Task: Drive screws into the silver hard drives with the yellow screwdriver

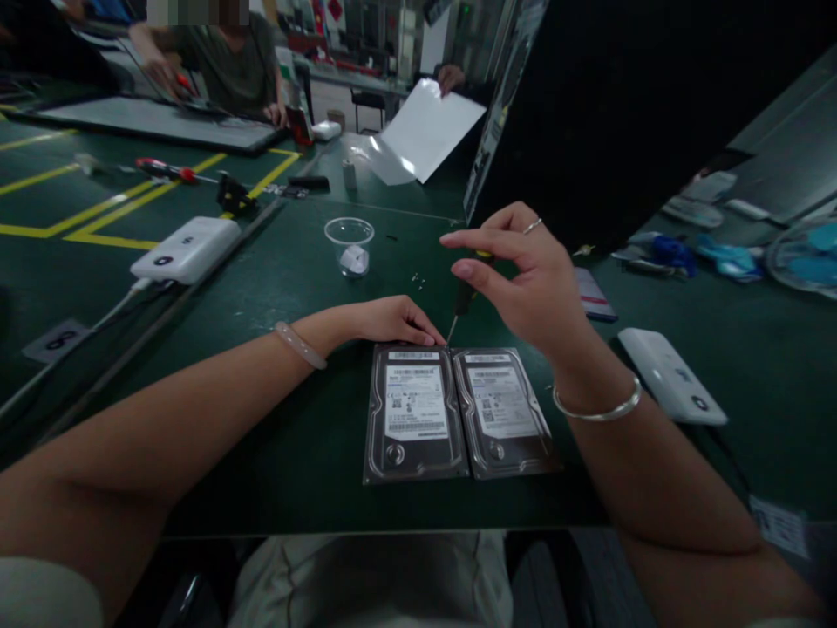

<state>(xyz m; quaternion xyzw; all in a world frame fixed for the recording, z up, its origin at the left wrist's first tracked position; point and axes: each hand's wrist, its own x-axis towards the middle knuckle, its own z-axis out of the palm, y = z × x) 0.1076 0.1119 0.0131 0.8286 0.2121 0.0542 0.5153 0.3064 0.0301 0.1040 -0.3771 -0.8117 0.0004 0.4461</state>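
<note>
I observe two hard drives lying label up, side by side, on the green table (281, 497), near its front edge: the first drive (418, 453) on the person's left, the second drive (500, 419) on the right. The right hand (529, 279) holds a screwdriver (464, 299) between thumb and fingers, slanted, its tip at the first drive's far right corner. The left hand (396, 319) rests at that drive's far edge, fingers close together near the tip; whether they grip anything, I cannot tell. Beyond stands a clear cup (350, 234) containing white paper (354, 259); tiny pale pieces (419, 281) lie beside it.
</note>
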